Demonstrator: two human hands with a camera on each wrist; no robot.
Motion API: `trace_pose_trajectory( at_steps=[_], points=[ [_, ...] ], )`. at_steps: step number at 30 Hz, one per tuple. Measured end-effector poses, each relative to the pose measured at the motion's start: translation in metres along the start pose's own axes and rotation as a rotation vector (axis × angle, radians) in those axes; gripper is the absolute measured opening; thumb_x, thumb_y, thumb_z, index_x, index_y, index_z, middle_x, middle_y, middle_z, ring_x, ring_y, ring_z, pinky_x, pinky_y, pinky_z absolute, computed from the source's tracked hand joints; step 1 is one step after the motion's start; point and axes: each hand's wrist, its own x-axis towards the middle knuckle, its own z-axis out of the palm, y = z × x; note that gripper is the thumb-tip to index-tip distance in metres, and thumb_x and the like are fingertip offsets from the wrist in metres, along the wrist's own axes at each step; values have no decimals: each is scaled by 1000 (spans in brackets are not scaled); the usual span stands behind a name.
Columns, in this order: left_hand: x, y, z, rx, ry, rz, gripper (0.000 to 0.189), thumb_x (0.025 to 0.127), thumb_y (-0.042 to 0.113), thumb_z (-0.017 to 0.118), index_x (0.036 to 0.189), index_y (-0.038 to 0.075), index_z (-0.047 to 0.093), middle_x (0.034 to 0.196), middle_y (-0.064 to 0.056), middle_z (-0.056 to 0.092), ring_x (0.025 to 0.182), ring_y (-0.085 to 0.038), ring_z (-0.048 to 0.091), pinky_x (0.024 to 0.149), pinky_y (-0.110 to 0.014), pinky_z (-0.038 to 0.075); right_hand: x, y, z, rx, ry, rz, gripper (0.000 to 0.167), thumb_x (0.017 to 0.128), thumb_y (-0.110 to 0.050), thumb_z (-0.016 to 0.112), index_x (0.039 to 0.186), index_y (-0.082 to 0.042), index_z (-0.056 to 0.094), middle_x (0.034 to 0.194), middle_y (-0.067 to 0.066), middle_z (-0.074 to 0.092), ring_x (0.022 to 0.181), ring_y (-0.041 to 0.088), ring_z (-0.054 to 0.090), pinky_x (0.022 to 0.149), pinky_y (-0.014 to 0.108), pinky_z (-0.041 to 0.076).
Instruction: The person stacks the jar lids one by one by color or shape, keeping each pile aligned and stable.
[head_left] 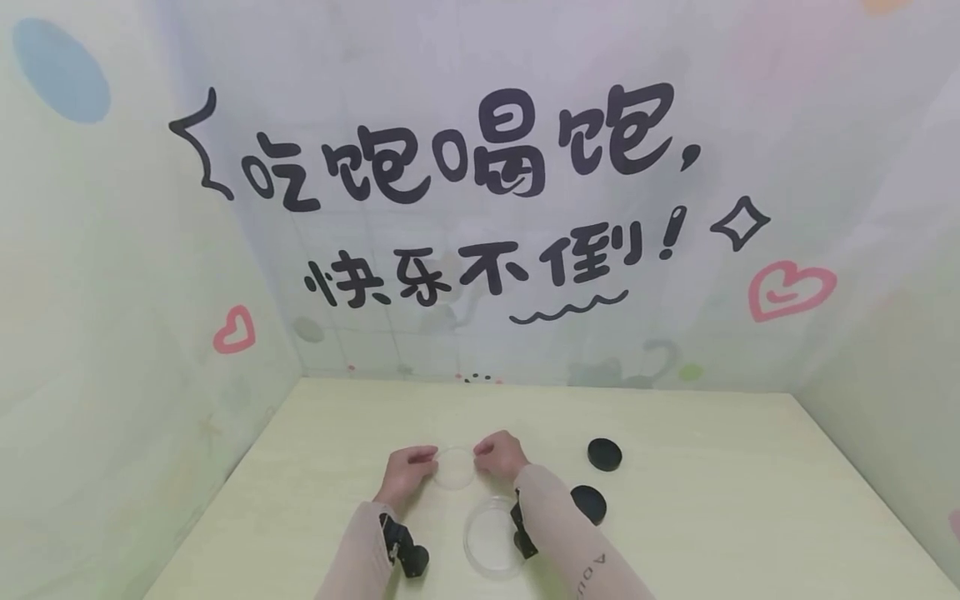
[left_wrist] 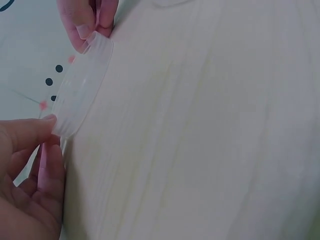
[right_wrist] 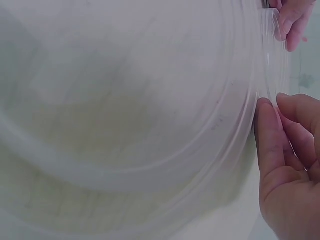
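My left hand (head_left: 408, 473) and right hand (head_left: 504, 457) pinch opposite sides of a small clear round dish (head_left: 455, 470), thumb and fingers at its rim. In the left wrist view this dish (left_wrist: 86, 82) shows a low, see-through side wall, close over the table, with the left hand (left_wrist: 32, 160) near and the right fingers at its far end. A bigger clear round dish (head_left: 489, 540) lies nearer me, partly covered by the right forearm. In the right wrist view the bigger dish (right_wrist: 120, 115) fills most of the picture, with the right hand (right_wrist: 290, 160) beyond its rim.
Two round black caps (head_left: 604, 454) lie right of the right arm, the nearer cap (head_left: 588, 505) partly behind the sleeve. The pale wooden table (head_left: 712, 500) ends at a printed cloth backdrop (head_left: 480, 350), with cloth on both sides.
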Motion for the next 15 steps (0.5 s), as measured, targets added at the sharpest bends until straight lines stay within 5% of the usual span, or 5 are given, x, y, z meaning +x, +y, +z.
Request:
trace_pose_trajectory(
  at_steps=[7, 15],
  points=[
    [-2, 3, 1, -54, 24, -61, 28, 79, 4, 61, 106, -2, 61, 93, -9, 62, 91, -24, 57, 79, -34, 46, 0, -3, 0, 20, 2, 1, 16, 73, -2, 63, 88, 2, 65, 75, 4, 60, 68, 15, 54, 61, 27, 47],
    [-3, 6, 3, -79, 40, -61, 27, 78, 1, 60, 105, -3, 61, 94, -12, 62, 90, -24, 57, 77, -33, 48, -2, -5, 0, 30, 24, 16, 14, 72, 0, 63, 85, 2, 65, 73, 4, 60, 66, 14, 54, 60, 26, 47]
  ],
)
